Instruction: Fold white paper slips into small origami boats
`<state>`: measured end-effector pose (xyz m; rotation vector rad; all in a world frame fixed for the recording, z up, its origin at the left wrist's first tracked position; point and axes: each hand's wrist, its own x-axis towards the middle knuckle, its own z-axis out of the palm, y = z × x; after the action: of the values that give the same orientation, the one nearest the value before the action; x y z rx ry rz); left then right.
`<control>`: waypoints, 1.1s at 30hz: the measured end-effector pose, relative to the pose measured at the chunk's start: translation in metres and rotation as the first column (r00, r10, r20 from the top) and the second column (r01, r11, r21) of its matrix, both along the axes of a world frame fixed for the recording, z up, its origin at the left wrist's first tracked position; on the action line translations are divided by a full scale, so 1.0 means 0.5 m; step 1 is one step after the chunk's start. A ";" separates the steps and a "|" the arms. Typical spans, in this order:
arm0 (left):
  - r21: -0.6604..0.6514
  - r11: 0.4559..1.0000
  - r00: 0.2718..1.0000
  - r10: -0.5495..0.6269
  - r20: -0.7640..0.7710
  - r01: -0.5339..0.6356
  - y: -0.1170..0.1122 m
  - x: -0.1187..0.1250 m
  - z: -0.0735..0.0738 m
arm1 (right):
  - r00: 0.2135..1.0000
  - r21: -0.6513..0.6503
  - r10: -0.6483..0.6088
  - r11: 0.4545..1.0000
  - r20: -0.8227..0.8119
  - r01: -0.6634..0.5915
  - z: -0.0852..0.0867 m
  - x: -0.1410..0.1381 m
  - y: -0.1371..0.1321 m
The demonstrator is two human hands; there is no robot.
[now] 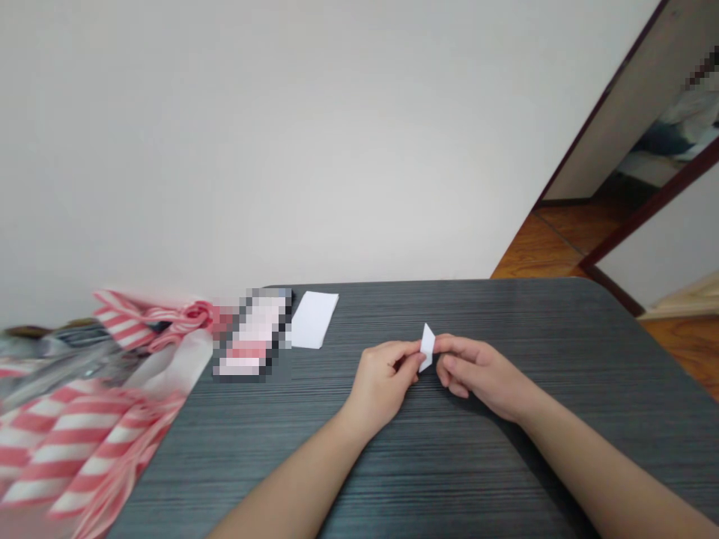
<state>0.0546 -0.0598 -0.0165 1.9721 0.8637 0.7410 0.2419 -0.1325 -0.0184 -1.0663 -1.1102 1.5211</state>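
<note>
A small piece of folded white paper stands tilted between my two hands, above the middle of the dark table. My left hand pinches its left edge between thumb and fingers. From the other side, my right hand reaches in with its index finger stretched out, the tip at the paper's right face. The remaining right fingers curl loosely below, apart from the index finger, and grip nothing that I can see. Farther back on the left lies a flat white sheet or stack of paper.
A phone-like dark-edged object, its face pixelated, lies beside the white sheet. Red-and-white striped cloth is heaped past the table's left edge. The dark wood-grain table meets a white wall; a wooden floor and doorway are at right.
</note>
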 end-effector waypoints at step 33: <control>0.119 0.991 0.996 -0.065 0.054 0.058 -0.003 0.000 0.012 | 0.923 0.076 -0.274 0.962 0.269 0.263 0.005 -0.001 0.012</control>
<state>0.0546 -0.0614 -0.0105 2.0609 0.7360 0.8255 0.2414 -0.1266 -0.0159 -1.3760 -1.1223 1.1526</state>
